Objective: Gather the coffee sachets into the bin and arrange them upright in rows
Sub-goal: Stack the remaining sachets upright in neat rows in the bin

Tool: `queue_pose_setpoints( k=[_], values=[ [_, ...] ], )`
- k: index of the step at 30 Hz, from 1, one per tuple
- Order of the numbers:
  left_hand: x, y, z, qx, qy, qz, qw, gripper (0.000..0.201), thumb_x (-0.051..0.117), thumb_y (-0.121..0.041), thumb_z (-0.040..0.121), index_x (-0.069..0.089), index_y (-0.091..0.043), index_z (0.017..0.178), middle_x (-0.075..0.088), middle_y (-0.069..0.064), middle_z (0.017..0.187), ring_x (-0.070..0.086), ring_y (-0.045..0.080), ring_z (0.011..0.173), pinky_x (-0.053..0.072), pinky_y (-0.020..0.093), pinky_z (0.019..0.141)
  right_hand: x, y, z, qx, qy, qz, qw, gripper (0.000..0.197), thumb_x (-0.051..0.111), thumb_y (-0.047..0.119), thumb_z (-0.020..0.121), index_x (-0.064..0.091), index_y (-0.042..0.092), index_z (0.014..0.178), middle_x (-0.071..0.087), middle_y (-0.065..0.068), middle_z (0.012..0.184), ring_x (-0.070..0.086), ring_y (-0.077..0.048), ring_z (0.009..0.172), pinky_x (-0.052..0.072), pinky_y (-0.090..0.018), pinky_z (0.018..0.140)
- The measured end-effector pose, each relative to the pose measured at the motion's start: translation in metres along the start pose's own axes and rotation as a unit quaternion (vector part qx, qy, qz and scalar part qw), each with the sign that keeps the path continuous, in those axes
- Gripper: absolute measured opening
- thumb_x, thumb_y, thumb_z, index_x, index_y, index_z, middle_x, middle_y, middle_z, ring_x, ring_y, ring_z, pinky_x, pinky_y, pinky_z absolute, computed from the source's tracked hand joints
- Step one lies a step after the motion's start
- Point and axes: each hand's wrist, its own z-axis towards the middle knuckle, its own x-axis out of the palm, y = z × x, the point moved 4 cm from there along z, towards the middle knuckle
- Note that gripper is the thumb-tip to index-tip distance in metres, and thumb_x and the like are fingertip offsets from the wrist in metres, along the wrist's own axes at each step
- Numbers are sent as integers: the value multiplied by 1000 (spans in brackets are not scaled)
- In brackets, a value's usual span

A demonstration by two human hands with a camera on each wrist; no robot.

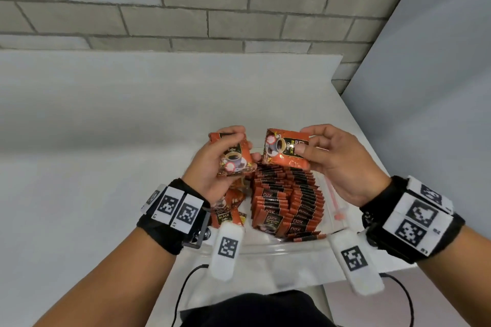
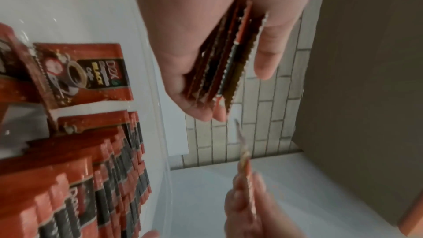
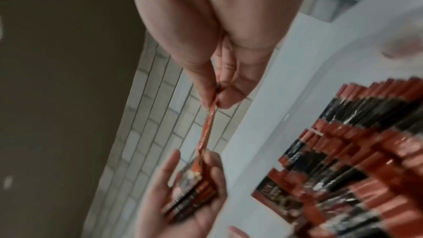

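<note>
At the bottom of the head view, dark clothing [image 1: 252, 309] sits closest, and just above it the two forearms reach up the frame, each wrapped in a black wristband [image 1: 170, 225] carrying white marker tags. Between the wrists lies the clear plastic bin [image 1: 265, 248], resting on the white table [image 1: 106, 114]. Inside it, in the centre of the frame, orange-and-black coffee sachets [image 1: 287, 202] stand upright in close rows; a few loose ones [image 1: 228, 210] lie flat at the bin's left side, under the left wrist.

Above the bin, the left hand [image 1: 210, 167] has its grip clamped on a small stack of sachets [image 1: 235, 156], thumb across the front, fingers behind; the left wrist view shows their serrated edges pressed together in the palm. The right hand [image 1: 337, 164] pinches a single sachet [image 1: 284, 147] between thumb and fingertips, held tilted just beside the stack, near its right edge. The right wrist view shows this sachet edge-on, its lower end reaching the stack in the other hand.

A grey brick wall [image 1: 186, 2] fills the upper frame, and a pale panel [image 1: 438, 87] runs down the right.
</note>
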Motion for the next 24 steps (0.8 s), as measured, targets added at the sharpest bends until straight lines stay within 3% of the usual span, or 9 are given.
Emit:
queue_pose_setpoints(
  k=[2, 4, 7, 9, 13, 18, 20, 22, 24],
  values=[
    [-12, -6, -2, 7, -31, -21, 999, 22, 63, -14, 73, 62, -13, 94, 59, 12, 83, 58, 26, 78, 57, 32, 59, 5, -5, -2, -7, 37, -121, 992, 25, 70, 0, 80, 61, 11, 101, 62, 2, 68, 62, -13, 64, 52, -23, 58],
    [-21, -12, -3, 11, -50, -24, 998, 23, 63, -17, 72, 62, -13, 95, 60, 11, 82, 58, 24, 76, 56, 31, 59, 18, -11, -3, -10, 100, -258, 961, 22, 74, 4, 78, 65, 14, 96, 61, 4, 71, 59, -10, 65, 53, -24, 64],
    [-26, -18, -6, 16, -55, -25, 998, 24, 61, -18, 74, 62, -15, 97, 61, 9, 81, 59, 22, 73, 56, 29, 59, 39, -21, -3, -36, 189, -466, 864, 17, 75, 17, 79, 67, 20, 93, 59, 12, 76, 54, 0, 66, 43, -11, 63],
    [-28, -21, -7, 18, -54, -24, 998, 24, 60, -19, 75, 61, -15, 98, 61, 8, 81, 59, 21, 73, 55, 28, 58, 51, -30, -3, -49, 231, -548, 802, 16, 74, 22, 81, 67, 20, 95, 57, 16, 74, 53, 2, 66, 36, -9, 59],
    [-27, -23, -8, 21, -53, -26, 998, 21, 59, -18, 78, 61, -14, 98, 61, 9, 83, 59, 21, 73, 54, 28, 56, 66, -44, -4, -39, 274, -623, 732, 12, 69, 22, 85, 65, 17, 95, 54, 13, 74, 55, -8, 71, 37, -15, 59],
    [-26, -21, -7, 17, -52, -26, 998, 24, 61, -18, 77, 62, -13, 101, 61, 11, 85, 60, 22, 73, 54, 28, 56, 80, -47, -5, -72, 277, -722, 630, 5, 60, 15, 87, 58, 15, 82, 60, -3, 81, 59, -24, 75, 39, -26, 53],
    [-25, -22, -6, 15, -51, -22, 998, 28, 62, -18, 75, 62, -12, 102, 61, 11, 86, 60, 23, 74, 54, 29, 56, 87, -46, -9, -81, 292, -743, 597, 4, 57, 12, 89, 60, 14, 90, 61, -6, 85, 60, -27, 77, 46, -31, 57],
    [-24, -22, -5, 11, -48, -15, 999, 30, 62, -19, 73, 62, -13, 102, 62, 11, 86, 60, 24, 75, 54, 30, 57, 89, -46, -10, -77, 300, -753, 580, 20, 54, 7, 90, 60, 12, 109, 61, -9, 90, 60, -29, 79, 49, -34, 64],
    [-23, -21, -4, 5, -42, -7, 999, 29, 63, -20, 73, 63, -14, 101, 63, 10, 86, 62, 24, 73, 55, 30, 58, 90, -46, -10, -67, 302, -763, 568, 20, 53, 5, 90, 58, 11, 109, 54, -8, 85, 57, -28, 76, 51, -36, 66]
  ],
)
